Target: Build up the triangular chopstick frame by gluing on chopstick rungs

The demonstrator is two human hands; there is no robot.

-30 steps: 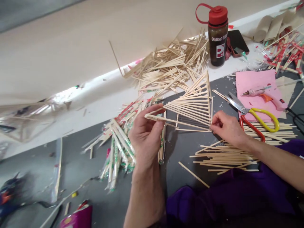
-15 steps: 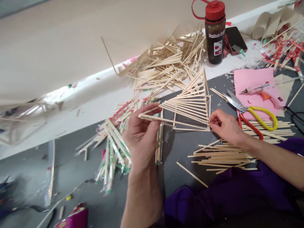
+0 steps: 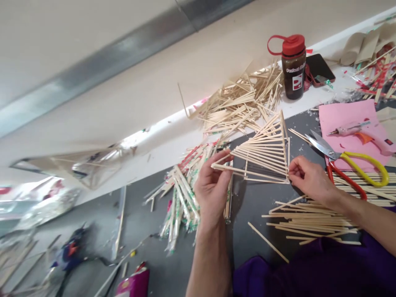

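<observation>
A lattice frame of joined chopsticks (image 3: 262, 154) is held up over the dark grey table, its sticks fanned in rows between outer edges. My left hand (image 3: 214, 181) is closed round its left corner, thumb below and fingers above. At the frame's lower right corner, my right hand (image 3: 309, 177) pinches with thumb and fingertips against the joint. Whether those fingertips also hold a stick is too small to tell. Bare chopsticks (image 3: 312, 222) lie in a loose row under my right forearm, and a single chopstick (image 3: 267, 242) rests apart from them.
Behind the frame is a heap of bare chopsticks (image 3: 244, 101), beside a red-lidded bottle (image 3: 293, 68). Wrapped chopsticks (image 3: 181, 198) lie left of my left hand. Scissors (image 3: 349, 159) and a glue gun (image 3: 361, 132) on pink paper (image 3: 348, 111) sit to the right.
The camera view has swung leftward and up, so everything appears further right and lower. Both hands keep the same hold on the chopstick frame.
</observation>
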